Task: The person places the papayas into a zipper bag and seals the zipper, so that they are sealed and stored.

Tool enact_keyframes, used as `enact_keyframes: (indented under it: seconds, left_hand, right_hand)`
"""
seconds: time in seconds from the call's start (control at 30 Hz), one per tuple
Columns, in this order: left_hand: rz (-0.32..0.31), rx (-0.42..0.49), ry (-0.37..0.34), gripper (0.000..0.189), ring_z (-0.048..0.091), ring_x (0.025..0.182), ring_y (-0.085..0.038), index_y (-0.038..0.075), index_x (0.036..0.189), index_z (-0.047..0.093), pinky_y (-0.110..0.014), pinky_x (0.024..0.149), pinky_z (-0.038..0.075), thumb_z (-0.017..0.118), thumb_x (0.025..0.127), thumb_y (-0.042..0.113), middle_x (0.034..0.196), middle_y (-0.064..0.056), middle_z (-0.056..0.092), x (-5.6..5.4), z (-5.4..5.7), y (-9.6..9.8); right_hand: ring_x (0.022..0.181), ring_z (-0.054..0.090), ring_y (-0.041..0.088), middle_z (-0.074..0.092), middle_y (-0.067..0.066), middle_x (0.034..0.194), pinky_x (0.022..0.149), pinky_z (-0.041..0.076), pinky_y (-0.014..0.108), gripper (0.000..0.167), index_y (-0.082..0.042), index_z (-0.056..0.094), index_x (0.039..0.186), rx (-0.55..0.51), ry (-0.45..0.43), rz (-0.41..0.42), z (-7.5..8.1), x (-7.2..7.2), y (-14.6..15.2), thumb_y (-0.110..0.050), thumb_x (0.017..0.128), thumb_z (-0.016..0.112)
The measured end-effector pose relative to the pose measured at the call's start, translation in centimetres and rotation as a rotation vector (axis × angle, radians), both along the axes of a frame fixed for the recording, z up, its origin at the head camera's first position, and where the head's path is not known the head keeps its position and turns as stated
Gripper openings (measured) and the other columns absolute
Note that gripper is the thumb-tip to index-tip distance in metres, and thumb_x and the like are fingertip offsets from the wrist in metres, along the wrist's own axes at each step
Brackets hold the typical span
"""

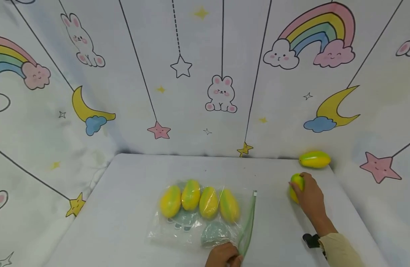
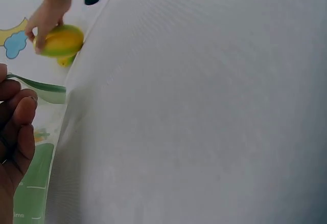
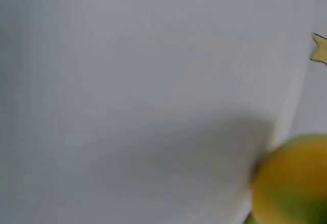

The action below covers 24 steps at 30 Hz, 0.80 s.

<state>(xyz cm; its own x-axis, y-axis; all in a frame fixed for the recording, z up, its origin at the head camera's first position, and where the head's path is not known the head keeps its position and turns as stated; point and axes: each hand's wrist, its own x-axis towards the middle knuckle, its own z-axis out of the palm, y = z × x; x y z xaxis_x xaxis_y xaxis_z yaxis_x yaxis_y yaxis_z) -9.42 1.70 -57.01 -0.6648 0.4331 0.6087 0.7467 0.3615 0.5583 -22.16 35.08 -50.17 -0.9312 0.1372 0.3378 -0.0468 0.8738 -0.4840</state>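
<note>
My right hand (image 1: 310,194) grips a yellow-green mango-shaped fruit (image 1: 295,188) at the right side of the table. In the left wrist view this fruit (image 2: 64,41) overlaps another one behind it; in the right wrist view it is a blurred yellow round (image 3: 294,180) at the lower right. My left hand (image 1: 223,255) is at the front edge, fingers curled on the bag's green zip edge (image 1: 248,226). The clear zip bag (image 1: 188,237) lies flat, with several similar fruits (image 1: 209,203) in a row inside it.
One more yellow-green fruit (image 1: 315,159) lies at the table's back right corner. The white table (image 1: 124,207) meets a cloth backdrop (image 1: 198,111) printed with rainbows, rabbits and stars at its back and sides.
</note>
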Motion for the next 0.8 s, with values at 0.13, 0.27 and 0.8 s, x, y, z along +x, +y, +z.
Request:
enact_keyframes:
  seconds: [0.13, 0.27, 0.8]
  left_hand:
    - [-0.011, -0.02, 0.007, 0.023, 0.032, 0.062, 0.012, 0.016, 0.069, 0.055, 0.001, 0.058, 0.028, 0.072, 0.084, 0.012, 0.063, 0.01, 0.048, 0.0, 0.0, 0.3]
    - [-0.002, -0.01, 0.005, 0.023, 0.031, 0.062, 0.012, 0.016, 0.068, 0.055, 0.001, 0.058, 0.028, 0.072, 0.083, 0.012, 0.062, 0.01, 0.048, 0.0, 0.2, 0.2]
    - [0.004, -0.02, 0.039, 0.023, 0.034, 0.061, 0.013, 0.019, 0.07, 0.055, 0.0, 0.057, 0.03, 0.071, 0.084, 0.013, 0.063, 0.012, 0.049, 0.1, 0.2, 0.3]
  right_hand:
    - [0.096, 0.049, 0.05, 0.043, 0.036, 0.127, 0.072, 0.045, 0.062, 0.065, -0.003, 0.037, 0.143, 0.015, 0.103, -0.015, -2.2, 1.5, -0.3, -0.006, 0.088, 0.07]
    - [0.094, 0.048, 0.056, 0.035, 0.042, 0.131, 0.07, 0.045, 0.066, 0.085, -0.012, 0.025, 0.152, 0.042, 0.068, 0.022, -2.5, 1.8, -0.7, 0.0, 0.081, 0.07]
    - [0.114, 0.046, 0.059, 0.037, 0.045, 0.136, 0.086, 0.047, 0.064, 0.104, 0.004, 0.004, 0.152, -0.197, -0.366, -0.092, 0.5, 3.7, 1.5, -0.047, 0.088, 0.069]
